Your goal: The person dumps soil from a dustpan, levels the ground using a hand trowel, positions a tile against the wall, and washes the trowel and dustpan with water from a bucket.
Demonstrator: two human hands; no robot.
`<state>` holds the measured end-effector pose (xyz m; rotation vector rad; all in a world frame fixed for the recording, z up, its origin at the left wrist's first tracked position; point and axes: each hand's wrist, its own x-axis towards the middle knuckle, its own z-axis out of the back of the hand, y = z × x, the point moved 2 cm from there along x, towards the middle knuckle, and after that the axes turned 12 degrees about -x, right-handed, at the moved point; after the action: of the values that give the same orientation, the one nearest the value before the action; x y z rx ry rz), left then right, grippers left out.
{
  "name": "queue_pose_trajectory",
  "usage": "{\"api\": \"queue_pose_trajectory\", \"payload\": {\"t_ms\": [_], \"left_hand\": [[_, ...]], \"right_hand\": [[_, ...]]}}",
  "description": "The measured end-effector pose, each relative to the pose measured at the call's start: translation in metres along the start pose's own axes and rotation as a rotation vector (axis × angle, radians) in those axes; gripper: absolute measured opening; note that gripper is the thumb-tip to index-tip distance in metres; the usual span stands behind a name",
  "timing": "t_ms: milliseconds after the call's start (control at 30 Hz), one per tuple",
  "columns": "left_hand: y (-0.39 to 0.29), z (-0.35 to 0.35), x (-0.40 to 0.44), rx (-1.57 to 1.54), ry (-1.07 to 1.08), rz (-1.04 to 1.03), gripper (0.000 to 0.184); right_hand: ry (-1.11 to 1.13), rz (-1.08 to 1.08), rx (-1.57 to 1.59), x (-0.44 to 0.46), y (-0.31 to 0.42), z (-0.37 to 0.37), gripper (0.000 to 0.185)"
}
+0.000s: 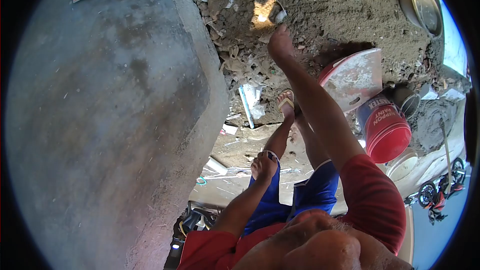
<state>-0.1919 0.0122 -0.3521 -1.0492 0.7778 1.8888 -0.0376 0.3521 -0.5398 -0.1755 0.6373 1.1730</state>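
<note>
My right hand (pixel 281 45) reaches out low over the rough dirt with its fingers curled closed. Just past the fingertips is a small whitish lump (pixel 280 16) with a thin curved line running from it. Whether the hand grips this, I cannot tell. My left hand (pixel 264 166) is bent round my left knee, by the white-edged hem of the blue shorts (pixel 265 200). A sandalled foot (pixel 286 101) stands on the ground between the two hands.
A smooth concrete slab (pixel 110 100) with a raised edge fills the left. To the right are a dirty pale red container (pixel 352 80), a red paint bucket (pixel 389 140) and another bucket (pixel 420 10). A white piece with a blue edge (pixel 247 105) and scraps litter the dirt. A motorcycle (pixel 440 190) stands farther right.
</note>
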Motion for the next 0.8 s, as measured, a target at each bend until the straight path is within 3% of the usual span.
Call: {"api": "queue_pose_trajectory", "payload": {"t_ms": [100,167,200,300,433,533,600,633,700,800], "left_hand": [[0.002,-0.003,0.002,0.023,-0.004,-0.010,0.038],[0.002,-0.005,0.002,0.027,-0.012,-0.025,0.038],[0.000,-0.004,-0.001,0.029,-0.005,-0.031,0.038],[-0.007,0.003,-0.003,0.066,-0.009,-0.021,0.036],[-0.001,0.002,-0.003,0.072,-0.017,-0.019,0.033],[0.005,0.002,0.000,0.021,0.004,-0.013,0.033],[0.014,-0.009,0.000,-0.026,-0.061,-0.046,0.033],[0.014,-0.010,0.000,-0.036,-0.057,-0.044,0.033],[0.013,-0.008,-0.004,-0.035,-0.034,-0.013,0.033],[0.010,-0.003,-0.004,-0.033,-0.001,0.013,0.033]], "right_hand": [[-0.020,0.185,-0.159,-0.012,0.029,0.000,0.053],[0.189,-0.203,0.924,-0.020,0.038,0.004,0.040],[0.287,-0.101,0.492,-0.028,0.046,0.023,0.035],[0.179,0.477,-0.044,-0.037,0.069,-0.006,0.039],[-0.067,0.197,0.307,-0.030,0.040,0.012,0.033],[-0.415,-0.060,0.406,0.024,-0.060,0.074,0.033],[-0.332,-0.410,0.497,0.055,-0.120,0.113,0.045],[-0.339,-0.383,0.370,0.098,-0.167,0.089,0.051],[-0.294,-0.442,0.259,0.090,-0.147,0.106,0.053],[-0.173,-0.243,0.017,0.076,-0.086,0.083,0.061]]}}
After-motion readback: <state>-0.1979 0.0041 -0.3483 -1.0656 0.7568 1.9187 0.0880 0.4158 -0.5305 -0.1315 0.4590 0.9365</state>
